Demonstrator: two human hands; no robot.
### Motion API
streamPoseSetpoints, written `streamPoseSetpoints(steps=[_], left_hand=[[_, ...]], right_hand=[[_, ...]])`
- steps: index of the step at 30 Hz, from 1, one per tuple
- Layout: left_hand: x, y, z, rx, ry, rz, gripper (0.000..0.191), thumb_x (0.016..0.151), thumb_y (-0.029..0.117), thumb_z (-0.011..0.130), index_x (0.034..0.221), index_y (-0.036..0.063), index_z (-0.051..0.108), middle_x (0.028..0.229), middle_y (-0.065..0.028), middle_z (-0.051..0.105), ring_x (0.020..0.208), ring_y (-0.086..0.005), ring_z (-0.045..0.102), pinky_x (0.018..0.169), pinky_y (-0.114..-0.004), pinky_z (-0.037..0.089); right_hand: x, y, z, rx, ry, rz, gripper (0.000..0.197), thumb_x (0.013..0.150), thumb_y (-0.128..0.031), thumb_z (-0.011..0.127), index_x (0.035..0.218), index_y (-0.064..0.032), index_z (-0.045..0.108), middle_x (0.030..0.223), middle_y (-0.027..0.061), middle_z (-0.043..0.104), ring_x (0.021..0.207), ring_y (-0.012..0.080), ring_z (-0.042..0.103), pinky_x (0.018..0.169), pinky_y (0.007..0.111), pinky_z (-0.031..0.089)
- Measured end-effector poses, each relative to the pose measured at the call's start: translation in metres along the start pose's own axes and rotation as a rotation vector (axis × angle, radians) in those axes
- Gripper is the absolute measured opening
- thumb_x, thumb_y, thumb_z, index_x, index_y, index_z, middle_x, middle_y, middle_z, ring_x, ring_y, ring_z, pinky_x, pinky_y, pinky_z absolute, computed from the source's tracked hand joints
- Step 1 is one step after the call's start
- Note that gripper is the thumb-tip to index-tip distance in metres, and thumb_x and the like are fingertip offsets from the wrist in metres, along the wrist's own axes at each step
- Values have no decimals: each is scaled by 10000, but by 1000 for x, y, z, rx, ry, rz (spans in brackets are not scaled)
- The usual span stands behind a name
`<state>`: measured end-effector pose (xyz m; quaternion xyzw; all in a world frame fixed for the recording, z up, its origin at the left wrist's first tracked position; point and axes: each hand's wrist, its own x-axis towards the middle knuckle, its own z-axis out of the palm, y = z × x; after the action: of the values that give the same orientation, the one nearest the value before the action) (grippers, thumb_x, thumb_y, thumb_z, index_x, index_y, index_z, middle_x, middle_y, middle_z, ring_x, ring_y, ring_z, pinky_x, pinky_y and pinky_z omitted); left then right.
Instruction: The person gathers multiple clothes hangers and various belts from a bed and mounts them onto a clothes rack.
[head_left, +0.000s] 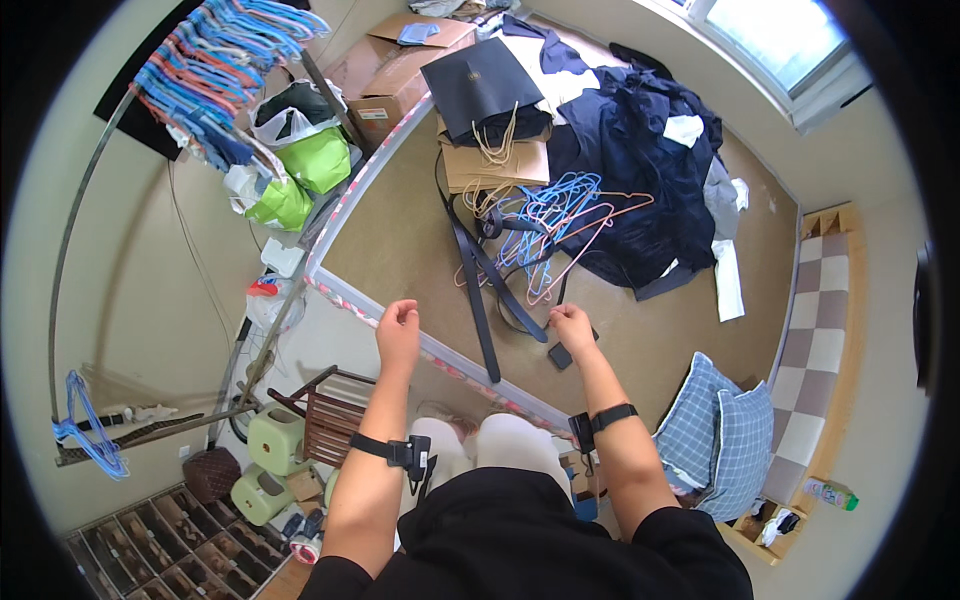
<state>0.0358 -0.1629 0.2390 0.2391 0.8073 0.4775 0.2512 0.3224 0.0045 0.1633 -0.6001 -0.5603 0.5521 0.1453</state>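
My left hand (397, 335) is above the near edge of the bed (375, 255), its fingers curled together with nothing visible in them. Farther right, my right hand (572, 330) has its fingertips pinched beside the tip of a black belt (487, 274) and a thin black strap (563, 289); whether it grips either cannot be made out. Partly behind that wrist lies a small black object (560, 355). Blue and pink hangers (555, 225) are tangled with the belts. Paper bags (495, 165) with cord handles lie under a black bag (480, 82).
Dark clothes (637, 180) are heaped toward the window. Plaid pillows (739, 442) lean near the checkered headboard (814, 360). Left of the bed stand a rack of hangers (217, 82), green bags (319, 157) and a wooden chair (337, 424). A cardboard box (390, 71) is behind.
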Motion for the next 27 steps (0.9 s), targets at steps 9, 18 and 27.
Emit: streamPoseSetpoints(steps=[9,18,27], left_hand=[[45,-109,85,-42,-152,-118,90,939,50,609,1003,11,661,936,-34,671,879,-131,614,840,-272,492],[104,-214,112,-112,-316,-412,127,936,20,584,1048,-26,623,996,-83,671,927,-161,647,873,-284,511],[138,-237,95,-62,-441,-443,120,921,9,566,1019,-18,629,964,-70,667,919,-150,627,874,-285,500]], right_hand=[[100,193,115,-369,-144,176,287,777,-210,645,973,-12,712,889,138,732,825,266,701,779,382,544],[158,161,235,-441,-127,334,651,785,-312,728,1289,30,497,1239,248,585,1182,370,569,990,411,468],[191,135,263,-894,-99,354,485,753,-365,768,1083,-41,622,1137,163,611,1115,337,595,933,468,484]])
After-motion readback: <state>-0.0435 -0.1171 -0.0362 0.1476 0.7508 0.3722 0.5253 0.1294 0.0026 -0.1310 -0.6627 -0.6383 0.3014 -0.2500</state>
